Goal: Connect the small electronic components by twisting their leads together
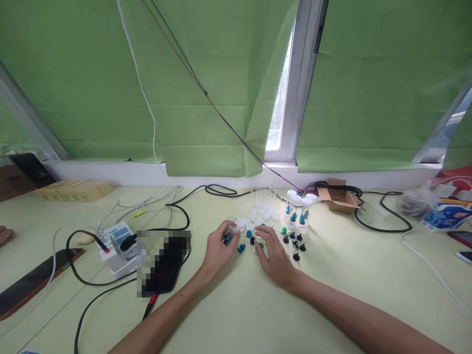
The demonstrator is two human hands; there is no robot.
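My left hand (220,250) is closed around a small clear tube (231,222), with a dark blue piece (227,239) showing low between the fingers. My right hand (276,253) hovers low over the small parts, fingers curved and thumb apart, with nothing visible in its grasp. Between the hands lie white round caps (241,224), blue pieces (241,249) and a black piece (252,241). Right of my right hand are several black-headed pieces with metal stems (296,256) and a green piece (283,230). Capped tubes holding blue pieces (302,216) stand behind them.
Clear tubes (263,204) stand behind the caps. A small cardboard box (339,199) is at the back right. On the left are a white power strip (117,248), black cables (86,282) and a partly blurred phone (173,270). Another person's hand (5,237) shows at the left edge.
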